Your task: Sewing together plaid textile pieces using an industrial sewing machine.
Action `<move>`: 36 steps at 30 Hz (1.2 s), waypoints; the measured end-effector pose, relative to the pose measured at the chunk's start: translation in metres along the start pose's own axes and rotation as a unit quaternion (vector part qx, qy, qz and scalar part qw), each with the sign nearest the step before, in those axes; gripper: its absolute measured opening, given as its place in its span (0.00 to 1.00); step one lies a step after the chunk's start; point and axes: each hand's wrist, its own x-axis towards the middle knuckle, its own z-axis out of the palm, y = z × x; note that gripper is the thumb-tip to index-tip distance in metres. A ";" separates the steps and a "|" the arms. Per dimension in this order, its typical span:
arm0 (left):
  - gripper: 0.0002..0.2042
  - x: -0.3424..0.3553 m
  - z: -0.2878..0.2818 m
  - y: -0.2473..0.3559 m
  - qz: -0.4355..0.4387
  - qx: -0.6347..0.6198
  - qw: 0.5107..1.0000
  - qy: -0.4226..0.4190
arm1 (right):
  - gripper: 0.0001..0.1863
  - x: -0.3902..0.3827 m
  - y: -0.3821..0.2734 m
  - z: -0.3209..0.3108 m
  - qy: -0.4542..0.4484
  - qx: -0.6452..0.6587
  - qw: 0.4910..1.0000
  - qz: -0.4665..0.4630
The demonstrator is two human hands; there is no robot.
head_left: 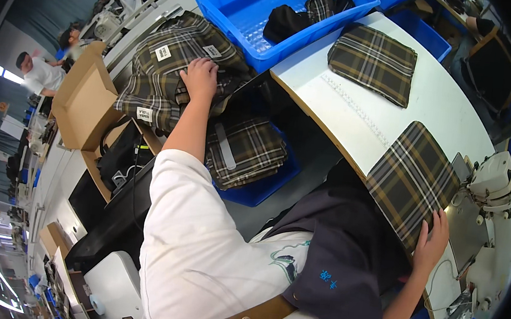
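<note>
My left hand (pixel 201 79) reaches out to the left and rests on a heap of plaid fabric pieces (pixel 170 82) with white labels; its fingers lie apart on the cloth. On the right, my right hand (pixel 432 241) lies on the near edge of a flat plaid fabric panel (pixel 414 182), thumb and fingers spread. This panel sits on the white table beside the sewing machine, its left side along the table edge. Farther back on the same table is another plaid panel (pixel 375 61).
A white sewing machine (pixel 493 178) stands at the right. Behind is a blue bin (pixel 254 50) holding dark and plaid pieces. Below the heap, folded plaid fabric (pixel 253 153) fills a blue container. An open cardboard box (pixel 84 101) stands left. Other people are at the far left.
</note>
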 end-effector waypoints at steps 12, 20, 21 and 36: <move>0.04 0.024 -0.209 0.201 0.165 -0.422 0.891 -0.003 | 0.21 -0.007 -0.006 -0.006 0.033 0.005 0.999 0.015; 0.08 0.018 -0.257 0.370 0.059 -0.833 0.427 -0.346 | 0.22 -0.001 -0.009 -0.005 0.070 0.051 0.996 -0.016; 0.08 0.017 -0.253 0.391 0.049 -0.832 0.411 -0.370 | 0.22 0.000 -0.009 -0.006 0.075 0.043 0.996 0.003; 0.30 -0.041 -0.146 0.548 0.393 -0.296 0.820 -0.293 | 0.15 -0.003 -0.008 -0.016 0.021 0.043 0.997 -0.060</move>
